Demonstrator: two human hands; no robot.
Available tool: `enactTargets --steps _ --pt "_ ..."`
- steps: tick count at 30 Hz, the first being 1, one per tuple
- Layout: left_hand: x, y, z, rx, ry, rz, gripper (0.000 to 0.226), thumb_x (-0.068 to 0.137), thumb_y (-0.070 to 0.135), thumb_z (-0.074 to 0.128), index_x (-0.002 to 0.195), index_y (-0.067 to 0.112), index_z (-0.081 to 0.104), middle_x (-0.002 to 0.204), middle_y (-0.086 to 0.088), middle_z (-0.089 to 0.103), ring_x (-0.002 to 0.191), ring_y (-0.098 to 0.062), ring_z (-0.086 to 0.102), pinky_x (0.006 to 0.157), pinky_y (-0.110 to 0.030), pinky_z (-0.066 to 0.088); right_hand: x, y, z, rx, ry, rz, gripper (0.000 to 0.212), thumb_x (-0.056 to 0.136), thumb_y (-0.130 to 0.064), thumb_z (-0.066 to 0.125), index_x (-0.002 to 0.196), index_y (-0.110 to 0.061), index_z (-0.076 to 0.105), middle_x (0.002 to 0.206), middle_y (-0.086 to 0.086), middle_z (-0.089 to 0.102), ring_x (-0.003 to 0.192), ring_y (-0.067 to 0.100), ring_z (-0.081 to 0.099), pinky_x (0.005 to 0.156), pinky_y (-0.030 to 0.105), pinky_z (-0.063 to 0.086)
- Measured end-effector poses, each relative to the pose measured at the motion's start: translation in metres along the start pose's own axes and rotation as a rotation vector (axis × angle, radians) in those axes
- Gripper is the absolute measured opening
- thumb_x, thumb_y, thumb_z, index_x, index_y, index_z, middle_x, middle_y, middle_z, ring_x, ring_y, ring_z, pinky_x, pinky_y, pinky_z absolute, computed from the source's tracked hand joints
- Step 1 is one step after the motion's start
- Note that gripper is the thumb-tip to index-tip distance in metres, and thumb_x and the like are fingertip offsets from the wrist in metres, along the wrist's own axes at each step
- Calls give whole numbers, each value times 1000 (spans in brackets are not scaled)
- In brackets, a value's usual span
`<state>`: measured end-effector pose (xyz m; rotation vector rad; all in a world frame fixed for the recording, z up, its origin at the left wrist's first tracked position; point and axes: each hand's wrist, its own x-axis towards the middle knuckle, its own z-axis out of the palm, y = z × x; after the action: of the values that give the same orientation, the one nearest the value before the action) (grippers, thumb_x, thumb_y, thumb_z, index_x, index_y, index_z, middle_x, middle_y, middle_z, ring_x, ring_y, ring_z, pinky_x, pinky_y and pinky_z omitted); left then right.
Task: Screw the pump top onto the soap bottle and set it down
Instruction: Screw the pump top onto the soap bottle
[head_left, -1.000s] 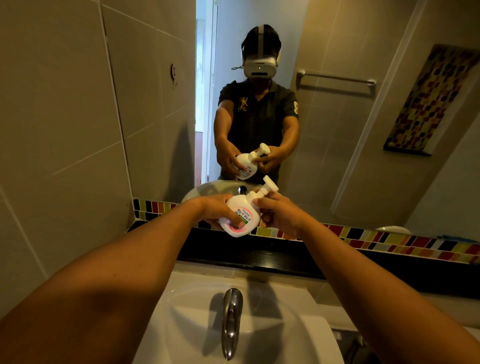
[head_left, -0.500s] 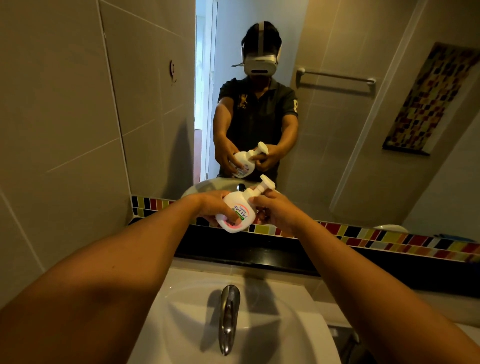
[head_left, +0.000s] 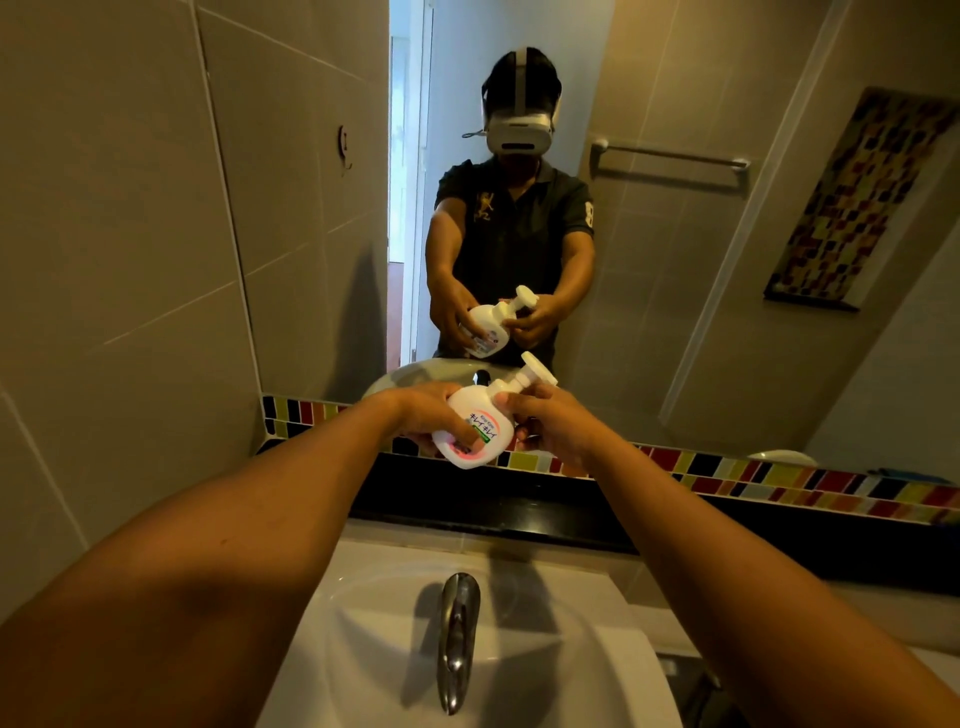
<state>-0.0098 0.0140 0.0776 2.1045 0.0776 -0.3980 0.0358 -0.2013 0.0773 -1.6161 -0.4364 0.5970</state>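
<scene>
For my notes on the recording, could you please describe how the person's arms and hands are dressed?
Both forearms are bare, with no sleeves reaching them. The left hand and right hand wear no gloves, and no watch, bracelet or ring shows. In the mirror, a dark short-sleeved polo shirt ends above the elbows.

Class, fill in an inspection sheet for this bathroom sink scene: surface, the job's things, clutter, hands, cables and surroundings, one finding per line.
Surface: white sink basin with a chrome faucet; black ledge behind it.
Job's things: white soap bottle held tilted in the air above the ledge, pump top on its neck, pointing up and right; how far it is screwed on cannot be told.
Clutter: nothing seen on the basin.
Hands: left hand wraps the bottle body; right hand grips at the pump collar.
Cables: nothing seen.
Surroundings: mirror reflecting the person, coloured mosaic tile strip, beige wall tiles, towel bar in the reflection.
</scene>
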Motion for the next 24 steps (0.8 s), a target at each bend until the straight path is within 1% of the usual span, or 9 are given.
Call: enactTargets --steps 2,4,6,7,11,15,17,21,24 --pt "1 1 2 3 -1 4 49 70 20 84 111 27 58 115 -8 67 107 -28 65 89 -47 58 1 0 2 -39 27 -8 38 82 -38 76 111 -17 64 98 10 75 80 20 72 68 31 57" --pt "1 0 3 8 -2 3 48 71 19 83 110 28 57 115 -8 67 106 -28 65 88 -46 58 1 0 3 -64 17 -7 41 82 -43 75 112 -18 64 101 12 75 83 22 71 71 33 56" --pt "1 -1 3 6 -5 -5 47 72 18 82 110 28 56 115 -8 67 107 -28 65 88 -45 58 0 0 0 -72 -21 1 46 81 -42 76 118 -19 62 107 15 74 89 25 70 75 35 57" --pt "1 -1 2 2 -5 -7 46 73 17 82 109 28 56 114 -7 67 107 -29 65 87 -44 58 -1 0 -1 -74 -31 4 44 82 -39 76 119 -20 61 107 14 74 89 25 70 73 34 57" --pt "2 -2 1 22 -11 6 46 71 19 83 108 29 57 113 -6 67 106 -28 65 84 -42 60 -2 -1 -3 -105 6 -18 28 85 -30 74 109 -18 65 100 7 76 83 19 73 65 28 57" --pt "4 -1 5 59 24 53 51 72 18 82 114 26 55 116 -7 66 108 -27 63 91 -47 57 -4 -3 1 -147 73 -44 33 85 -31 75 110 -12 64 93 5 74 71 12 71 58 23 54" --pt "3 1 4 45 -4 48 51 73 18 81 117 24 56 116 -7 67 108 -28 64 91 -46 57 -4 -5 1 -151 79 -40 34 85 -32 74 111 -11 64 87 3 73 63 8 70 55 22 53" --pt "-6 6 -4 -76 -191 -57 55 73 26 81 122 22 56 111 -9 70 96 -27 71 74 -35 62 -4 -10 1 -170 50 -67 20 88 -36 70 96 -19 65 67 -6 73 52 4 68 48 18 50" --pt "-10 10 -7 -143 -267 -101 55 76 25 79 125 21 55 108 -9 71 87 -25 72 66 -30 61 -2 -14 4 -210 64 -115 17 89 -36 68 90 -20 65 64 -9 72 52 3 67 45 16 48"
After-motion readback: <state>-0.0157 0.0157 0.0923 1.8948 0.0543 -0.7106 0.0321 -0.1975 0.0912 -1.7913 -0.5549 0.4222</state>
